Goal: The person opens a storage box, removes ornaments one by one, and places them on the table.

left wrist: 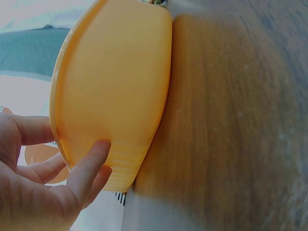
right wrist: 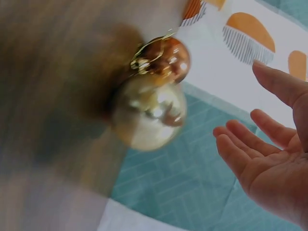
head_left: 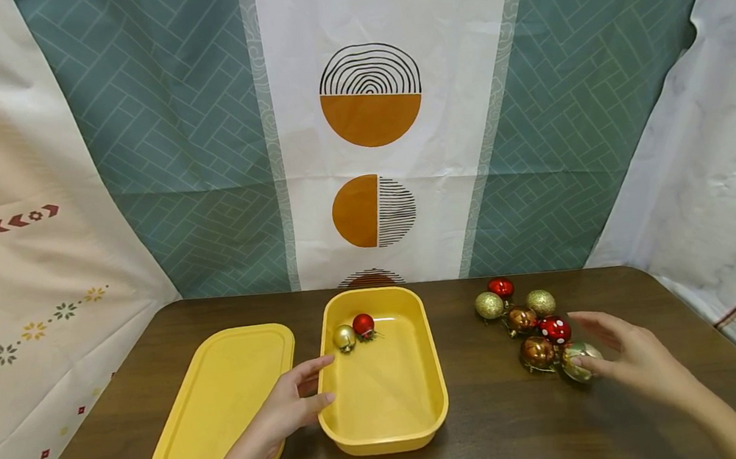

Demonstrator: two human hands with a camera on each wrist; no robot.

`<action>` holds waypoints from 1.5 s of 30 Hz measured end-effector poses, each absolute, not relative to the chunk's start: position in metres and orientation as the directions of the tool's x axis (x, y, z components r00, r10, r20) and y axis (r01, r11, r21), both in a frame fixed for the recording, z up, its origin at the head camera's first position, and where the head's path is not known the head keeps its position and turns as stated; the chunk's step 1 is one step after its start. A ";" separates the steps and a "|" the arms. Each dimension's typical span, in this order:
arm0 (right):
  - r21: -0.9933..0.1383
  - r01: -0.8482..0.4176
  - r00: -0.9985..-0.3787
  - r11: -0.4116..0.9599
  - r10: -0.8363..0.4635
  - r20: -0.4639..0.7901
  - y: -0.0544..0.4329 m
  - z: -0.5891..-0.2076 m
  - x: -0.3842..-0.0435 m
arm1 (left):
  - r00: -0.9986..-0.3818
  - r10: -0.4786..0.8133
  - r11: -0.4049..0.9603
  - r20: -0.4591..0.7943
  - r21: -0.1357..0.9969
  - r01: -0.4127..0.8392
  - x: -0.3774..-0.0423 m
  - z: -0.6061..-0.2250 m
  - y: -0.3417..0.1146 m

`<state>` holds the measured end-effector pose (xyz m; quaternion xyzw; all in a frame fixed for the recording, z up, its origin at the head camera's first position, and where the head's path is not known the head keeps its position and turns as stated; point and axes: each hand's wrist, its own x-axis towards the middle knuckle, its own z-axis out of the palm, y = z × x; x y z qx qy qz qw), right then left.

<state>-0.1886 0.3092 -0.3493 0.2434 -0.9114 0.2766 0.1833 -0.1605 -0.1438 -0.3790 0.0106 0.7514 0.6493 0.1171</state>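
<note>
A deep yellow plastic box stands mid-table, with a small gold bauble and a red bauble in its far left corner. My left hand holds its left side. In the left wrist view, thumb and index finger reach over the rim while other fingers lie against the outer wall. My right hand reaches around the right side of a shiny pale gold bauble, thumb and fingers spread. The right wrist view shows this bauble apart from the fingers, beside a copper bauble.
A flat yellow lid lies left of the box. Right of it cluster several baubles: glittery gold, another glittery gold, red, red with white dots and copper. A patterned curtain hangs behind the table.
</note>
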 end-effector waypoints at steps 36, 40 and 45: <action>-0.656 -0.584 -0.783 0.478 -0.546 0.299 0.136 -0.346 -0.247 | -0.970 0.172 0.146 -0.169 0.979 -0.145 -0.160 -0.379 -0.144; -0.650 -0.593 -0.768 0.475 -0.578 0.278 0.119 -0.351 -0.255 | -0.971 0.160 0.162 -0.178 0.975 -0.152 -0.160 -0.380 -0.145; -0.645 -0.610 -0.739 0.460 -0.624 0.254 0.098 -0.358 -0.262 | -0.971 0.161 0.167 -0.179 0.974 -0.152 -0.160 -0.379 -0.144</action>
